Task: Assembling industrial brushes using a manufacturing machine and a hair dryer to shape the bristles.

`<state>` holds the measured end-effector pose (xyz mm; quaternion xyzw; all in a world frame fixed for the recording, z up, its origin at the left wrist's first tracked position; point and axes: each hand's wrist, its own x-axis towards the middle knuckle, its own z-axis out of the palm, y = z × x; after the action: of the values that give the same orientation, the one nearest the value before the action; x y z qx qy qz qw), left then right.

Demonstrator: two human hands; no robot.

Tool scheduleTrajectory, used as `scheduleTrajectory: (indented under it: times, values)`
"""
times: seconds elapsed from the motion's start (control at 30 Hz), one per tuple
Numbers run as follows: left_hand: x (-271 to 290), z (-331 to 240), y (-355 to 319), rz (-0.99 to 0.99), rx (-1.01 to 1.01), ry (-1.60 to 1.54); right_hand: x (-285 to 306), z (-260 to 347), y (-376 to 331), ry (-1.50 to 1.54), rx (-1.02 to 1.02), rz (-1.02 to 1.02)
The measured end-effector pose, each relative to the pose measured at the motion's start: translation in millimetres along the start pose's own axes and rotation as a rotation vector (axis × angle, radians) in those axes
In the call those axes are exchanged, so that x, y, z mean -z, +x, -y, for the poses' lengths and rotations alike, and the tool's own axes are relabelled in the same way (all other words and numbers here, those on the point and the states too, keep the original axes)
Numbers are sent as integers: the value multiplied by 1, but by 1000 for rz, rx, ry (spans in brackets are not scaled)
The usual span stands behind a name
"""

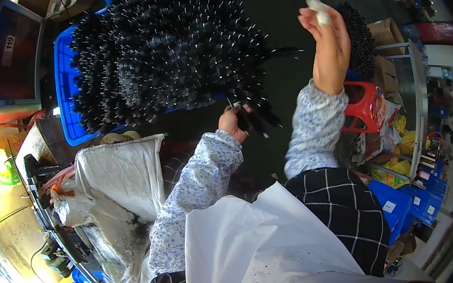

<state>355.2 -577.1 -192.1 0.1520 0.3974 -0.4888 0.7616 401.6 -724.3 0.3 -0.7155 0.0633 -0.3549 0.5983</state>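
Below the heap of black cables (169,46), our left hand (231,123) grips a small bundle (252,118); light, floppy, best held mid-length. Our right hand (329,44), raised, pinches a white scrap (319,10).

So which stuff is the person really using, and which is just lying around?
In use:
left hand gripping a bunch of black sticks
right hand holding up a small white piece
big heap of black sticks in the blue crate

Lying about:
red stool
cardboard box
grey sack
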Motion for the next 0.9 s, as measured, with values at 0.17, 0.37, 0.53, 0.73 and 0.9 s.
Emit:
scheduleTrajectory:
  times: [0.17, 0.37, 0.53, 0.73, 0.9]
  values:
    - [-7, -5, -2, -36, -144, 72, -19, -10, -15, -28, 80, -303]
    - [-1, -37, -17, 63, 71, 20, -23, -34, 13, -10, 34, -228]
    - [-2, -47, -22, 67, 174, -52, 43, -53, -6, -480, -230, 165]
    - [-23, -38, -11, -83, -10, 187, 110, -127, -158, -817, -700, 663]
    - [-19, -43, -8, -23, -64, 219, 27, -142, -185, -427, -300, 309]
